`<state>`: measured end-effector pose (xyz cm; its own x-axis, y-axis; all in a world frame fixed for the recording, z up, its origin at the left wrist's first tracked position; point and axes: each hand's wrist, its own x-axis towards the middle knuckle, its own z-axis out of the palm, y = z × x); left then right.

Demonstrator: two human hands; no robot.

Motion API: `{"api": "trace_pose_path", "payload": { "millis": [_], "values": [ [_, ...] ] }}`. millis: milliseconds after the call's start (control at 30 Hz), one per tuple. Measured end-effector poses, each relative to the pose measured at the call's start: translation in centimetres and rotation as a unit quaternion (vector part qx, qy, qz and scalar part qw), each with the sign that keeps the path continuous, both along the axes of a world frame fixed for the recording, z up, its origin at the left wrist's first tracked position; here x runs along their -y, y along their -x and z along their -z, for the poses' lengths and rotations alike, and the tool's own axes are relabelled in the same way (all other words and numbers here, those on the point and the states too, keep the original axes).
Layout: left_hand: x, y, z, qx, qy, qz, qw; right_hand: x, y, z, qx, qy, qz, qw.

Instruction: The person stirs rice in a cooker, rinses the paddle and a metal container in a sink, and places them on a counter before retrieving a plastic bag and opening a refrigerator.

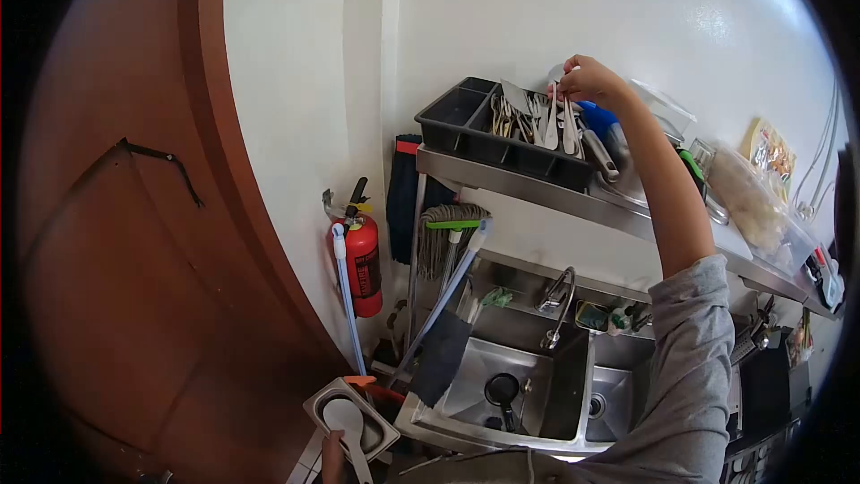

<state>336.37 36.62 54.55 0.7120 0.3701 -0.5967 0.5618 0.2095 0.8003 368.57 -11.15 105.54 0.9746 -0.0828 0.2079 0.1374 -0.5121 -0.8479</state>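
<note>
Fingers of right hand (587, 81) pinch pale spoon (552, 121) over dark slotted cutlery tray (466, 125).

Soft, even daylight fills the scene, brightest on the white wall behind the raised right hand (587, 81), where a glossy patch of glare sits up and to its right. Below the hand, the shelf (537, 193) throws a gentle shadow, and the sink (502, 376) far beneath is dimmer. The fisheye lens bends straight lines hard; the door (134, 242) far to the hand's left curves. Black vignette rings the corners. Focus is fair, with fine detail in the cutlery soft.
</note>
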Motion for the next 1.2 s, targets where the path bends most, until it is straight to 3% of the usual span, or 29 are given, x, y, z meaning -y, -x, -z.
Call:
{"api": "trace_pose_path", "payload": {
  "millis": [167,267,367,467,533,633,667,700,733,767,800,833,867,900,933,1033,1167,1200],
  "values": [
    [0.3,0.3,-1.2,-0.038,0.001,0.015,0.999,-0.5,0.5,0.6,-0.027,-0.036,-0.002,0.999],
    [0.6,0.3,-1.5,0.009,0.041,-0.022,0.999,-0.4,0.0,0.5,-0.019,-0.058,-0.002,0.998],
    [0.5,-0.3,-0.8,0.001,0.013,-0.011,1.0,-0.8,-0.3,-0.1,0.038,-0.154,-0.019,0.987],
    [0.7,-0.7,-1.7,-0.017,0.018,0.007,1.0,-2.3,1.3,-2.0,0.189,-0.227,-0.034,0.955],
    [0.3,-0.9,0.7,0.053,0.02,0.013,0.998,-3.5,3.5,-3.7,0.219,-0.254,-0.076,0.939],
    [0.9,-2.3,-1.7,0.052,0.015,0.094,0.994,-6.2,8.3,-4.4,0.17,-0.128,-0.204,0.956],
    [0.7,-2.7,-0.3,0.094,0.017,0.109,0.989,-9.7,12.8,-4.0,0.092,-0.078,-0.205,0.971],
    [1.2,-3.3,-1.9,0.067,0.009,0.145,0.987,-12.6,15.0,-2.8,0.053,-0.05,-0.141,0.987],
    [2.6,-3.9,-4.2,0.111,0.019,0.121,0.986,-13.1,15.8,-0.7,0.097,0.131,-0.202,0.966],
    [3.3,-4.5,-4.1,0.18,0.003,0.126,0.976,-14.2,17.0,0.4,-0.004,0.146,-0.217,0.965],
    [3.4,-5.3,-4.1,0.101,0.01,0.155,0.983,-15.7,18.2,2.1,-0.09,0.19,-0.257,0.943],
    [3.8,-6.0,-3.8,0.107,0.014,0.173,0.979,-15.5,16.6,6.9,0.132,0.239,-0.427,0.862],
    [4.2,-7.0,-2.2,0.164,0.02,0.186,0.969,-16.4,18.0,9.0,-0.027,0.177,-0.448,0.876],
    [4.7,-7.4,-4.3,0.116,0.031,0.221,0.968,-18.0,19.3,10.0,-0.143,0.214,-0.415,0.873],
    [5.4,-7.9,-5.2,0.118,0.034,0.223,0.967,-18.0,19.2,13.3,-0.146,0.229,-0.449,0.852],
    [6.9,-9.3,-3.8,0.14,0.046,0.259,0.954,-19.5,19.4,20.6,-0.177,0.341,-0.419,0.823],
    [8.6,-10.4,-3.8,0.104,0.049,0.321,0.94,-21.9,19.8,26.7,-0.26,0.408,-0.353,0.801],
    [9.1,-10.6,-3.7,0.141,0.031,0.313,0.939,-22.3,20.4,27.9,-0.23,0.431,-0.335,0.806]
  ]
}}
